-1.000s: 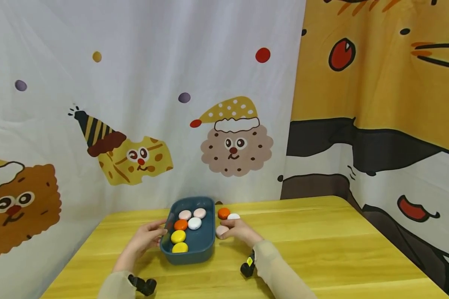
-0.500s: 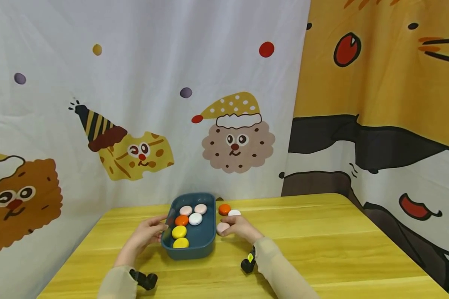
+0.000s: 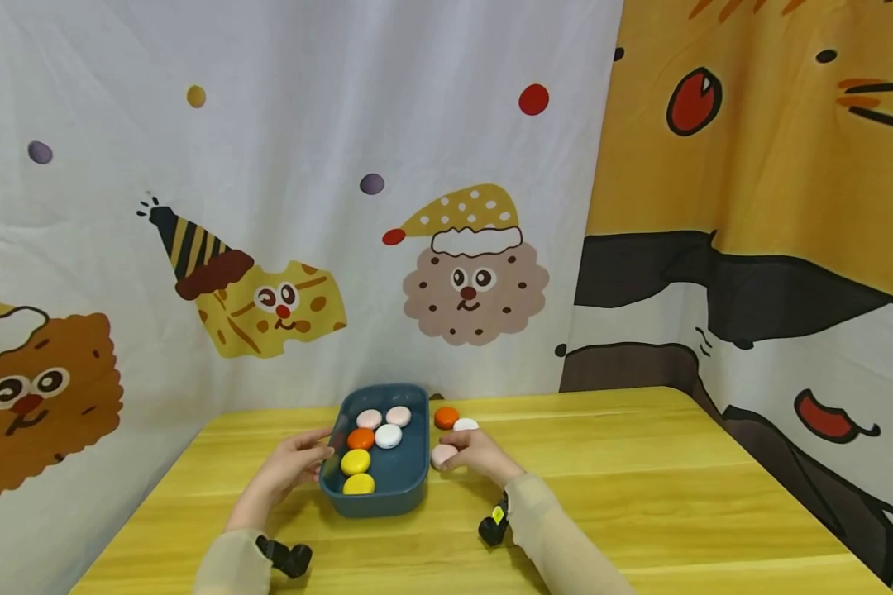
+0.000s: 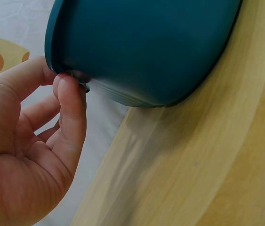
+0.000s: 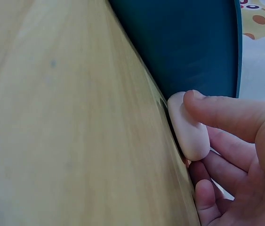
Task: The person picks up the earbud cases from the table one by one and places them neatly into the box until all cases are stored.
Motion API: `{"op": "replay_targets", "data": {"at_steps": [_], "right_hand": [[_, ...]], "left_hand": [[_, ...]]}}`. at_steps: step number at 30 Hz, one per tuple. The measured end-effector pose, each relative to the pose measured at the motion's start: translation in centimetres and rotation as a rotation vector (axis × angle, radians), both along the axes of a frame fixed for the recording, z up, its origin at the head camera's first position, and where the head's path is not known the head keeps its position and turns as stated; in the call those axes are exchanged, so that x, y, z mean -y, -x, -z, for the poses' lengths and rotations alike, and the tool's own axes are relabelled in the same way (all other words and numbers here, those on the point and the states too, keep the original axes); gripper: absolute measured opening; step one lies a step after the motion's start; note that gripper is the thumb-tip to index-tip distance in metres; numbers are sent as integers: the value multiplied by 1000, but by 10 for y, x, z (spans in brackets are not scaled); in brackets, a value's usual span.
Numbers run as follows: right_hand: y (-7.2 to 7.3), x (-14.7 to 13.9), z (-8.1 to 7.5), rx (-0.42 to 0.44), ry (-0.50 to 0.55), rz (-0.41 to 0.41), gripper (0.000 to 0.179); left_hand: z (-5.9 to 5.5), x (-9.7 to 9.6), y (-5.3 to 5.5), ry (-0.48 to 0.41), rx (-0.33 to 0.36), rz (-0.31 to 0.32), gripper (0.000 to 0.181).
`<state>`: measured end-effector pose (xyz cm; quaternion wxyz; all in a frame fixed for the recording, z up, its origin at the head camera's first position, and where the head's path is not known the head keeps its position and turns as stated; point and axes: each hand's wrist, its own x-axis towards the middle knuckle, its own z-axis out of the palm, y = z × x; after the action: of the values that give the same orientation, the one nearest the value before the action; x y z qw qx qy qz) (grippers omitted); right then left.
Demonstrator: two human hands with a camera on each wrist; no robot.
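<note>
A dark blue rectangular container (image 3: 409,463) stands on the table with yellow, orange, white and pale pink smooth round pieces inside. My left hand (image 3: 290,467) grips its left side; in the left wrist view the thumb (image 4: 73,108) and forefinger pinch by the rim. Right of the container, my right hand (image 3: 484,457) holds a pale pink round piece (image 5: 191,129) between thumb and fingers. That piece lies low at the tabletop, close to the container's wall. Just beyond the hand are an orange piece (image 3: 446,417) and a white piece (image 3: 465,424), the white one partly covered by the hand.
The yellow wood-grain table (image 3: 640,487) stretches widely to the right. Behind it hangs a pale curtain (image 3: 283,107) with cartoon prints, and an orange, black and white patterned one (image 3: 752,182) is at the right. Both wrists carry small black devices.
The head view has shifted slightly, so everything sits a little higher in it. Both hands stay where they were, on the container and the pale pink piece.
</note>
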<state>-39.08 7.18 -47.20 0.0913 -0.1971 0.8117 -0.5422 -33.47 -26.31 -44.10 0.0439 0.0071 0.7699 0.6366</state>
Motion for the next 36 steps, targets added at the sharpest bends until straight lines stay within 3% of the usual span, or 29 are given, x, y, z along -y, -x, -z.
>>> {"op": "replay_targets", "data": {"at_steps": [7, 14, 21, 30, 36], "right_hand": [[-2, -1, 0, -5, 14, 23, 52], [-11, -5, -14, -8, 19, 25, 51], [-3, -9, -7, 1, 0, 56, 51], [-5, -22, -12, -71, -60, 17, 48], [0, -32, -23, -92, -46, 11, 47]], "left_hand": [[1, 0, 0, 5, -1, -7, 57], [2, -1, 2, -13, 8, -26, 57], [1, 1, 1, 1, 9, -8, 58], [2, 1, -3, 9, 8, -21, 56], [0, 0, 0, 10, 12, -24, 56]]}}
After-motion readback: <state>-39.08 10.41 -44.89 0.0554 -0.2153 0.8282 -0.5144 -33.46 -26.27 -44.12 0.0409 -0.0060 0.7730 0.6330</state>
